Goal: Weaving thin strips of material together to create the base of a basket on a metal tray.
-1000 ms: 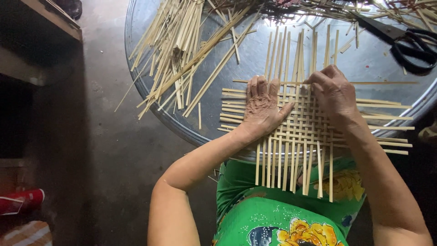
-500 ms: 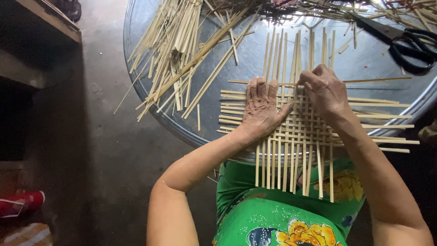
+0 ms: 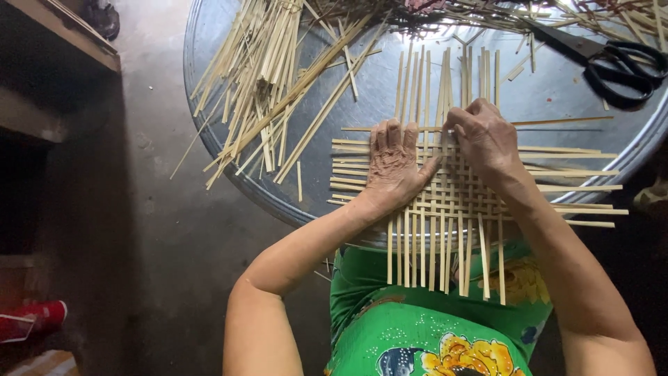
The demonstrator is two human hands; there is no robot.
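Woven mat (image 3: 452, 195) of flat bamboo strips sits on the near edge of a round metal tray (image 3: 209, 139), its near strip ends hanging past the rim over the person's green lap.

Left hand (image 3: 393, 163): flat, palm down, fingers spread a little, pressing the left part of the weave. Holds nothing.

Right hand (image 3: 483, 139): fingers curled at the far edge of the woven patch, pinching or nudging a strip there; exact grip on it I cannot tell.

Progress, as a judgement: centre patch is interlaced and tight; long free ends stick out on all four sides, so plenty is left to weave.

Loose strips (image 3: 271, 76) are piled on the far-left of the tray, more along the far edge. Black scissors (image 3: 612, 59) lie far right, well apart from both hands.
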